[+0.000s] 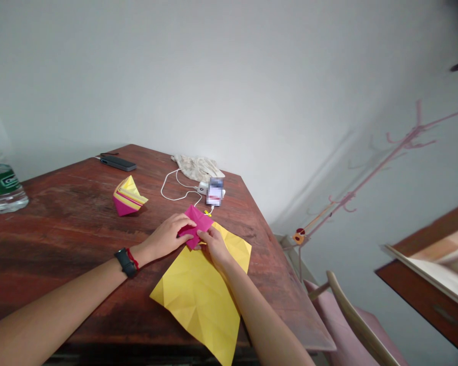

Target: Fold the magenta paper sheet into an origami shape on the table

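A folded piece of magenta paper (199, 217) is between my two hands, above the far corner of a creased yellow sheet (198, 284). My left hand (170, 234) grips its left edge, with thumb and fingers on either side. My right hand (213, 244) pinches the lower right part, the thumb on top. The yellow sheet lies unfolded under my right forearm, its near corner reaching past the table's front edge. Left of my hands stands a stack of folded yellow and magenta paper pieces (127, 198).
On the wooden table (68, 229) are a water bottle (3, 185) at left, a dark power bank (117, 162), a phone (215, 192) with a white cable (168, 197), and a pale cloth (198, 166). A pink chair (339, 315) and a coat rack (381, 162) stand to the right.
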Tool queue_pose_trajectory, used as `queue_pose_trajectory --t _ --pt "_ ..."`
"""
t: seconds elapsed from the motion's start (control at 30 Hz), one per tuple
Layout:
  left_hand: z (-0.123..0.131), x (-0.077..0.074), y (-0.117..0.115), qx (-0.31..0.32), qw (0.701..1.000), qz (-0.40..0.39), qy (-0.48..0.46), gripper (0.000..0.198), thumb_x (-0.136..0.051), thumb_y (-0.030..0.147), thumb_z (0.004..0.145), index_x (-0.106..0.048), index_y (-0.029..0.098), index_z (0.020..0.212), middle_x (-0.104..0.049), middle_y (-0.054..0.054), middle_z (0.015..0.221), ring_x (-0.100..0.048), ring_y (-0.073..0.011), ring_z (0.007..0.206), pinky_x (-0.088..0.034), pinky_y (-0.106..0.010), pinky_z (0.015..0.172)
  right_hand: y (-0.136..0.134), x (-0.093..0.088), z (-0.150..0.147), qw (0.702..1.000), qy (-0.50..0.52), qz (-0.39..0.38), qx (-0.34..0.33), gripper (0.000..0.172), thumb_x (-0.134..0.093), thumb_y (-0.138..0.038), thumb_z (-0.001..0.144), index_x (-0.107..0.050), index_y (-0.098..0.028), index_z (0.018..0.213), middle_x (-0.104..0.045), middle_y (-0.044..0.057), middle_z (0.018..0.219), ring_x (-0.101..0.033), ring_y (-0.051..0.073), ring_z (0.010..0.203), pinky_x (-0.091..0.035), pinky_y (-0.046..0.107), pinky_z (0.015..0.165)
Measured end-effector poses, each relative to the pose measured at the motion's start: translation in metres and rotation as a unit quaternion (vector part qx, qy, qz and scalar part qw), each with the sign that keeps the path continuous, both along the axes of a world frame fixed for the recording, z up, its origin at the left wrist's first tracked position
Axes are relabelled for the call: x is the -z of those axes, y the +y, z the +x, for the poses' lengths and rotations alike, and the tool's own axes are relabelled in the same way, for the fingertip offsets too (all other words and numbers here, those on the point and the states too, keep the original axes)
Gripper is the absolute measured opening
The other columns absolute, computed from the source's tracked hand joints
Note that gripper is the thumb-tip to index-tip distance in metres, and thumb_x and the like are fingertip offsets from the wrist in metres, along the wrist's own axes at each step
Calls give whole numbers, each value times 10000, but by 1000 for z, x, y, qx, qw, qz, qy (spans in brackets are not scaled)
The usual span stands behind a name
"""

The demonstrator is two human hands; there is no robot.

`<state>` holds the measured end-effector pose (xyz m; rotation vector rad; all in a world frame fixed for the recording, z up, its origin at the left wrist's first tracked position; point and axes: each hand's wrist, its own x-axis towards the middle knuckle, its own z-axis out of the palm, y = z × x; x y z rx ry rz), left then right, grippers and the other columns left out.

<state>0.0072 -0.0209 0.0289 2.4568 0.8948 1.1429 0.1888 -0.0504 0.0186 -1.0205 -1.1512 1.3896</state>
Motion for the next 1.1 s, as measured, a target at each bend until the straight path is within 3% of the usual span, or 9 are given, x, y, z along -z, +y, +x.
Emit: queue_pose_trajectory --t 0.37,0.63,0.8,0.97,1.1 --pt "0 1 -1 4 1000 -2 9 204 -646 194 861 -665 227 1062 -653 -59 1094 -593 -249 1075 -481 -408 965 0 -1 0 1000 -6 -11 5 345 -734 -389 697 -631 -177 950 -646 -3 678 -606 152 608 -498 257 569" --pt "0 -3 -3 0 1000 3 -8 424 -769 230 767 -630 256 1167 -525 -92 1373 -484 -297 1293 -386 -496 1113 3 2 1 999 26 -9 22 353 -730 -397 706 -628 -178 964 -669 6 721 -604 145 593 -497 251 549" --pt "-1 -2 -3 13 1000 -10 -23 516 -814 291 732 -601 253 1201 -460 -121 1453 -445 -316 1348 -366 -515 1130 6 -1 2 996 39 0 81 418 -724 -351 687 -570 -206 1047 -664 -10 717 -596 135 552 -498 231 499" --pt "-1 -1 -2 24 999 -12 -25 418 -778 276 766 -616 245 1150 -452 -118 1464 -443 -313 1358 -380 -510 1126 8 -1 4 992 39 1 118 411 -700 -318 690 -529 -222 1052 -663 -12 749 -602 129 555 -473 201 461" --pt "-1 -3 -2 16 1000 -23 -5 165 -676 274 857 -657 224 1013 -472 -111 1444 -481 -295 1333 -396 -477 1122 7 -3 4 991 46 -7 124 582 -693 -276 685 -446 -251 1212 -674 -11 786 -610 136 561 -496 220 472"
